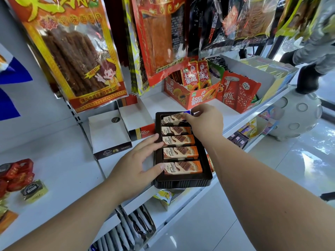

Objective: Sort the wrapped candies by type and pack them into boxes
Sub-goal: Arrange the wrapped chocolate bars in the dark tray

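Observation:
A dark brown plastic tray [183,182] lies on the white shelf and holds several orange-and-brown wrapped chocolate bars [180,152] in a row. My left hand [137,163] rests flat against the tray's left rim, fingers straight, thumb near the nearest bar. My right hand [204,120] is over the tray's far end and pinches a blue-wrapped candy [189,113] just above the farthest bar [173,119]. Left of the tray stand two open white boxes, a dark-fronted one [108,134] and a red-fronted one [137,122]. Red wrapped candies [16,173] and a gold one [34,190] lie at far left.
Large snack bags [72,51] hang above the shelf. An orange display box [192,93] and red cola-print packs [239,91] stand behind the tray. Lower shelves [137,227] carry more packets. A person's legs [311,57] show at the upper right.

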Demonstrator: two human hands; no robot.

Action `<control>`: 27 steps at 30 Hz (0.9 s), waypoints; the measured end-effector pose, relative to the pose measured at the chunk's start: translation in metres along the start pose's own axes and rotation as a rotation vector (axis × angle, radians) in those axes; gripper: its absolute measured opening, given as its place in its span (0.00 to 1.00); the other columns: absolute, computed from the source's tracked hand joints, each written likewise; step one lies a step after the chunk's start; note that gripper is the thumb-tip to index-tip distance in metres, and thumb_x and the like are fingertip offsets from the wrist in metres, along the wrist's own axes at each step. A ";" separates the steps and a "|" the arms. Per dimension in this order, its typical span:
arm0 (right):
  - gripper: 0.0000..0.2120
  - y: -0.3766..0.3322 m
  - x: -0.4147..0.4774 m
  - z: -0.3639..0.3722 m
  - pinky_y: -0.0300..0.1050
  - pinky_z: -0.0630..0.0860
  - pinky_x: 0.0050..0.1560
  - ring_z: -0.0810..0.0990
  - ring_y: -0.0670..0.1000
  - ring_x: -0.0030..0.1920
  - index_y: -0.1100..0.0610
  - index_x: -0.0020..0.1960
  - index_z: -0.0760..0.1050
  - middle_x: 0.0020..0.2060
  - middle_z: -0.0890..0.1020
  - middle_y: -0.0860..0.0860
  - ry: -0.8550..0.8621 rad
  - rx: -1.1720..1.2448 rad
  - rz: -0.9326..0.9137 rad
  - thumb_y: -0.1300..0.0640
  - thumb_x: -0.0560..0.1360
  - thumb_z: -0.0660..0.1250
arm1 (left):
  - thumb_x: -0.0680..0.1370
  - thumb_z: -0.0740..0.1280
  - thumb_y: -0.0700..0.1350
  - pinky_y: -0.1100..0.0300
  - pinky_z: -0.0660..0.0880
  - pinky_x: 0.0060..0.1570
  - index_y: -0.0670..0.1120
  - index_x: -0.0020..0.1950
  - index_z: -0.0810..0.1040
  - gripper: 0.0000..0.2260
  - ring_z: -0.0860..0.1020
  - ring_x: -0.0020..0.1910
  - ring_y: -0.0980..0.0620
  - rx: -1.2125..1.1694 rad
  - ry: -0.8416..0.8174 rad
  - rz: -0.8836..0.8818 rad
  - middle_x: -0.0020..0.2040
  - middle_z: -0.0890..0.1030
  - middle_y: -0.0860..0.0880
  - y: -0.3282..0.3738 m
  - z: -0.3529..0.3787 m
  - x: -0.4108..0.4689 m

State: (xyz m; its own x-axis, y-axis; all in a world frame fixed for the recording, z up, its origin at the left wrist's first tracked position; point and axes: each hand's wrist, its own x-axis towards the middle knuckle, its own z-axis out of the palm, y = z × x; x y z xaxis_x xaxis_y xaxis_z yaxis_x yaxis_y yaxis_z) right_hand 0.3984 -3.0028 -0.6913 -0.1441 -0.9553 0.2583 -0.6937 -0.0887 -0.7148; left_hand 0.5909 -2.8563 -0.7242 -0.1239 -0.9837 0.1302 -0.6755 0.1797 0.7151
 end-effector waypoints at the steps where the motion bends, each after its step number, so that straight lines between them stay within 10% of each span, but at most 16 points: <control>1: 0.12 0.000 0.000 0.000 0.46 0.77 0.42 0.80 0.51 0.44 0.51 0.48 0.82 0.43 0.82 0.48 -0.007 -0.013 -0.021 0.43 0.71 0.73 | 0.71 0.60 0.67 0.64 0.55 0.71 0.61 0.73 0.67 0.31 0.55 0.73 0.72 0.002 0.001 0.001 0.75 0.58 0.70 0.000 0.000 0.000; 27: 0.16 0.020 -0.006 -0.015 0.48 0.72 0.57 0.74 0.54 0.61 0.51 0.62 0.79 0.59 0.79 0.50 -0.249 -0.027 -0.160 0.47 0.81 0.60 | 0.68 0.62 0.72 0.61 0.55 0.73 0.59 0.75 0.66 0.37 0.54 0.74 0.71 0.015 -0.011 0.018 0.76 0.57 0.68 0.002 -0.001 0.001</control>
State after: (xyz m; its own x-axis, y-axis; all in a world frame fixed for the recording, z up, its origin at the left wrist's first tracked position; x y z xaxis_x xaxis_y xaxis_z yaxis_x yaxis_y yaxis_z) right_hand 0.3751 -2.9942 -0.6975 0.1440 -0.9700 0.1960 -0.7125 -0.2391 -0.6597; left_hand 0.5906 -2.8569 -0.7218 -0.1445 -0.9802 0.1353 -0.6841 0.1978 0.7021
